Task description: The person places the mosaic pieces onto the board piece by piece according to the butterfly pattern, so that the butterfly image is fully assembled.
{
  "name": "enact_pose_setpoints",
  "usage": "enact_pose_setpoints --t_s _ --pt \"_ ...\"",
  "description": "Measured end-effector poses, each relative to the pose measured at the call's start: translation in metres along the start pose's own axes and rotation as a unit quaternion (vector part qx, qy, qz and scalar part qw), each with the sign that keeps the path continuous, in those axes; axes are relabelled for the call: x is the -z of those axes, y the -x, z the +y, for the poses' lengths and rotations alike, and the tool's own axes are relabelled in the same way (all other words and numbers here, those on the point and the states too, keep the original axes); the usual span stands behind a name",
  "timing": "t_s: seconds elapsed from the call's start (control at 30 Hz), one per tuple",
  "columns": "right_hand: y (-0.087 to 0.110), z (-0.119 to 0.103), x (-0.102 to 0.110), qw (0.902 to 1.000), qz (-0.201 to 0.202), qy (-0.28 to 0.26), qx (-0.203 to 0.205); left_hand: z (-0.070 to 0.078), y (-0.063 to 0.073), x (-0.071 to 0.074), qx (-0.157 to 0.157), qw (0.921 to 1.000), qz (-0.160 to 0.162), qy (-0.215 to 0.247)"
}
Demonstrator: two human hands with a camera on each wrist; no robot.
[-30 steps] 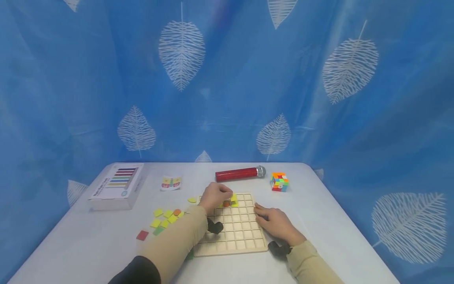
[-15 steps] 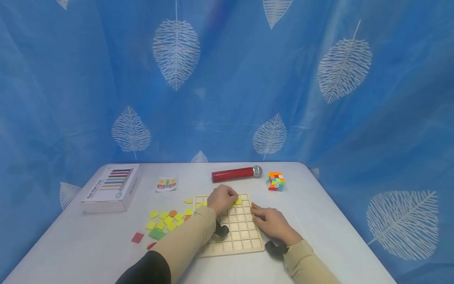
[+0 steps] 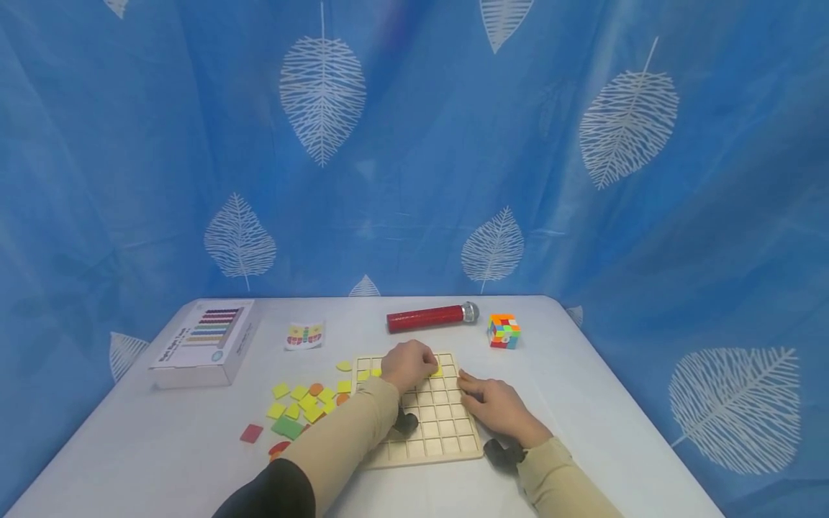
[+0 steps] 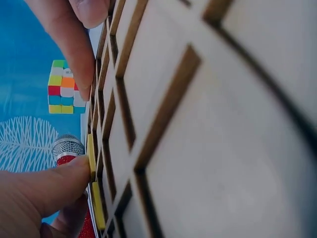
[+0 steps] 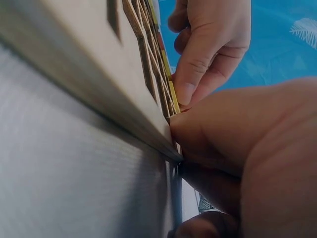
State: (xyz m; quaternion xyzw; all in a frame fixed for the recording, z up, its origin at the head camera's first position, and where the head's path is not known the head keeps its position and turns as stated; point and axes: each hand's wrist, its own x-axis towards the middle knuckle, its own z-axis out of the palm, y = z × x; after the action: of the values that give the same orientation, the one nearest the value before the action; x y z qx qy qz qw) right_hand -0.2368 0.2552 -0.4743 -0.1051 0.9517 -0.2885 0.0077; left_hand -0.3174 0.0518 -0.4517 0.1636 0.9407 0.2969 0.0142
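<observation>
From the head view your left hand [image 3: 406, 365] curls onto a yellow tile [image 3: 437, 371] at the board's [image 3: 447, 432] far edge, right hand [image 3: 495, 407] flat on its right rim; left wrist shows fingertips [image 4: 74, 171] pressing that tile [image 4: 91, 154]; right wrist shows your thumb [image 5: 208, 134] against the rim [image 5: 99, 94]; box [image 3: 207, 342] print unreadable.

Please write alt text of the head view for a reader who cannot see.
A person's left hand presses a yellow tile into a wooden grid board on a white table, while the right hand rests on the board's right edge. Loose coloured tiles lie left of it.
</observation>
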Motion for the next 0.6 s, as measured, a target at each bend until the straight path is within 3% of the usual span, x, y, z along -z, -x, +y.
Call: enact_pose_setpoints --t_s 0.2,0.37,0.6 --pt "-0.002 0.004 -0.002 1.0000 -0.004 0.007 -0.005 -0.003 0.007 0.005 -0.010 0.9999 0.012 0.002" --pt "-0.004 0.003 -0.002 0.9999 -0.006 0.001 -0.012 -0.023 0.027 0.029 -0.007 0.9987 0.038 0.035" --pt "-0.001 0.002 -0.002 0.9999 -0.005 -0.002 -0.016 -0.083 0.072 0.089 0.102 0.9902 0.062 0.073"
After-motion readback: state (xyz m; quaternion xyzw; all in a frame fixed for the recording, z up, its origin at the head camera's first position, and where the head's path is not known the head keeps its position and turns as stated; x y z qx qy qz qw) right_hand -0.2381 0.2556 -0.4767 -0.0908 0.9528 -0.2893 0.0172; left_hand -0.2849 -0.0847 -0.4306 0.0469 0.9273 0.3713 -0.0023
